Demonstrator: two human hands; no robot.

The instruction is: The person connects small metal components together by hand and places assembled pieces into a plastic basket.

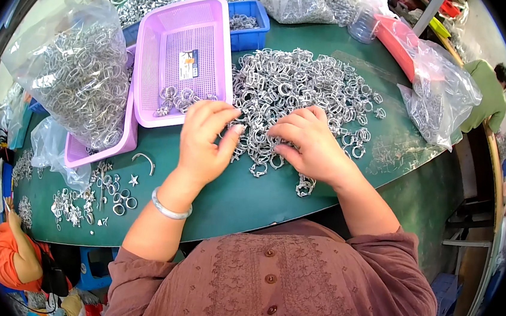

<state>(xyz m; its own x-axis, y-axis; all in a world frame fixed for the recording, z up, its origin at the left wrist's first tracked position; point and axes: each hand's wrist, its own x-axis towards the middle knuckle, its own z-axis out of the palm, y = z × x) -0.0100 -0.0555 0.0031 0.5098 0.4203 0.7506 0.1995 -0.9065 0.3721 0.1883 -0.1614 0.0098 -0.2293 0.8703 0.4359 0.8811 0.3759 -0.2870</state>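
A heap of small silvery metal castings (302,81), ring- and buckle-like, lies on the green table in front of me. My left hand (205,139) is at the heap's left edge, by the rim of a pink plastic basket (154,53). Its thumb and forefinger are apart, with no piece visible between them. My right hand (311,142) rests on the near side of the heap, its fingers curled in over the castings; what they pinch is too hidden to make out. A few castings (180,99) lie in the basket's near end.
A clear bag of castings (79,76) stands left in another pink basket (78,156). Loose rings and stars (123,198) lie at front left, near a curved metal strip (146,162). A blue bin (249,28), more bags (439,93) and a red tray (395,44) stand farther back. Other people sit around.
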